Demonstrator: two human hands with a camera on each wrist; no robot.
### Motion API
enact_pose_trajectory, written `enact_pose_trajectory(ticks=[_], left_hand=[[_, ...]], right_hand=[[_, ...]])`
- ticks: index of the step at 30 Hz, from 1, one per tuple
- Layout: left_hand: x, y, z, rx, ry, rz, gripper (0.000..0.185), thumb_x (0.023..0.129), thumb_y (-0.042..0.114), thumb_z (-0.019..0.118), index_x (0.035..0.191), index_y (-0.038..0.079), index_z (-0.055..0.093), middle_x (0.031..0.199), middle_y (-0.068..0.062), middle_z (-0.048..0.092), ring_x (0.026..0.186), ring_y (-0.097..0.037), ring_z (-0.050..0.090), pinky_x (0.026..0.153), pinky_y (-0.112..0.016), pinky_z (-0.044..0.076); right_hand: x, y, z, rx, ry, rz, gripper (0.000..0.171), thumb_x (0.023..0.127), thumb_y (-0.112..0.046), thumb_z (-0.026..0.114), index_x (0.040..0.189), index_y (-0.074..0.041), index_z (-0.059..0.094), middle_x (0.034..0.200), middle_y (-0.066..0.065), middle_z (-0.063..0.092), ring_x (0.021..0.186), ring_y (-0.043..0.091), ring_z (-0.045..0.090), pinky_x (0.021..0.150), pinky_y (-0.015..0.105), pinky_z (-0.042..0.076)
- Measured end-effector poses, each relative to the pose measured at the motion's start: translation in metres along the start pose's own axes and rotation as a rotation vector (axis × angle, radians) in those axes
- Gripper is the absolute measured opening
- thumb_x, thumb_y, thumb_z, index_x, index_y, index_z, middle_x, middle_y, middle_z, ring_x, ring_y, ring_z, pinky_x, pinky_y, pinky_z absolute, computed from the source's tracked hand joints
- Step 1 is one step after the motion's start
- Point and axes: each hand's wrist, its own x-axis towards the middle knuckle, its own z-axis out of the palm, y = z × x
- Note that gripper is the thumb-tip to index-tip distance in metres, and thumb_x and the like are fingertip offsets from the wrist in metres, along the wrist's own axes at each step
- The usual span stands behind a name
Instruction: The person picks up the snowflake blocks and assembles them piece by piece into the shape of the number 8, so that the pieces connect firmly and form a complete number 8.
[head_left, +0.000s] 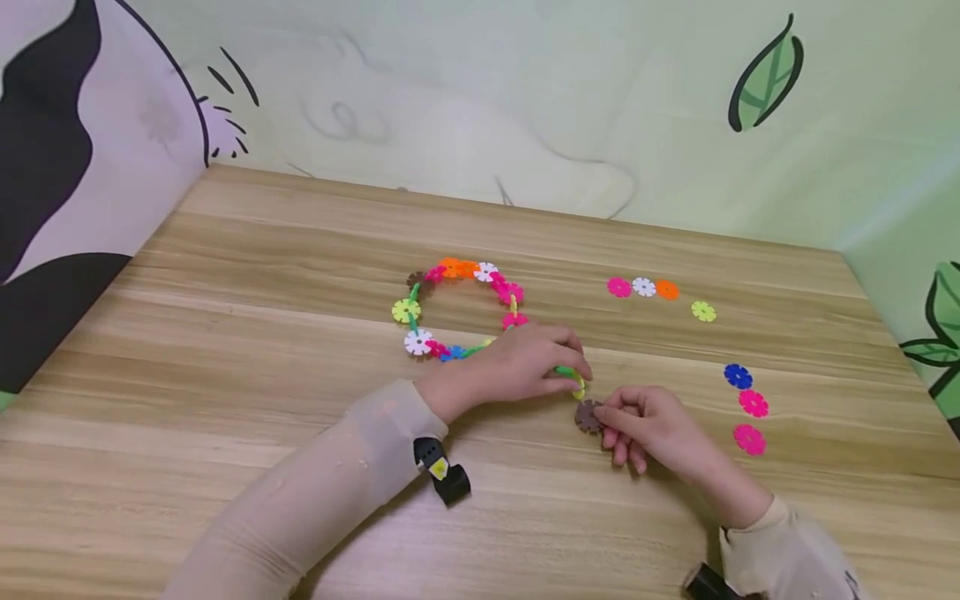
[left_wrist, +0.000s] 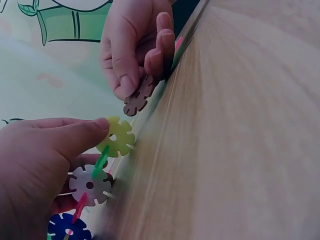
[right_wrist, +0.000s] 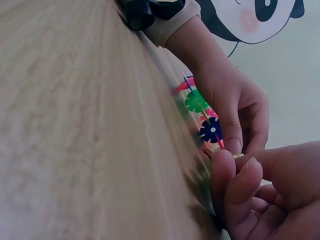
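A chain of notched plastic discs curves in a ring on the table, with a white disc [head_left: 417, 342] and a lime disc [head_left: 406, 311] on its left side. My left hand [head_left: 517, 362] pinches the yellow disc [left_wrist: 120, 137] at the chain's end; a green disc [left_wrist: 100, 162] and a white one link behind it. Just to the right, my right hand [head_left: 652, 429] holds a brown disc [head_left: 588, 416] between thumb and finger. In the left wrist view the brown disc is apart from the yellow one. My left hand hides part of the chain.
Loose discs lie to the right: a pink disc [head_left: 618, 287], a white disc [head_left: 643, 287], an orange disc [head_left: 667, 290] and a yellow disc [head_left: 703, 312] farther back. Nearer are a blue disc [head_left: 738, 376] and two pink ones. A wall [head_left: 480, 108] borders the table's back.
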Motion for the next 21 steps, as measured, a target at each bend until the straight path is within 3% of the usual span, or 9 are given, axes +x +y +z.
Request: enact_pose_trajectory(ticks=[4, 14, 21], left_hand=[[0.000, 0.000, 0.000, -0.005, 0.008, 0.013, 0.021, 0.093, 0.028, 0.063, 0.110, 0.020, 0.072, 0.115, -0.003, 0.065, 0.105, -0.015, 0.063, 0.094, -0.029, 0.049], [-0.001, 0.000, -0.001, -0.023, 0.011, 0.022, 0.020, 0.092, 0.022, 0.063, 0.110, 0.017, 0.072, 0.113, -0.002, 0.066, 0.104, -0.014, 0.064, 0.093, -0.027, 0.050], [-0.002, -0.001, -0.001, -0.029, 0.013, 0.030, 0.022, 0.093, 0.018, 0.062, 0.113, 0.016, 0.071, 0.113, -0.002, 0.066, 0.104, -0.013, 0.063, 0.093, -0.025, 0.050]], right_hand=[[0.001, -0.003, 0.001, 0.034, -0.030, 0.000, 0.031, 0.101, -0.018, 0.046, 0.095, 0.011, 0.055, 0.071, 0.001, 0.062, 0.052, 0.006, 0.057, 0.043, 0.022, 0.048], [0.002, -0.002, 0.005, 0.339, -0.097, 0.043, 0.023, 0.103, -0.015, 0.039, 0.098, 0.001, 0.055, 0.076, -0.003, 0.067, 0.065, 0.005, 0.065, 0.057, 0.018, 0.054], [0.003, 0.000, 0.013, 0.465, -0.079, 0.068, 0.019, 0.102, -0.014, 0.041, 0.097, -0.003, 0.055, 0.078, -0.003, 0.069, 0.069, 0.005, 0.068, 0.061, 0.017, 0.054]])
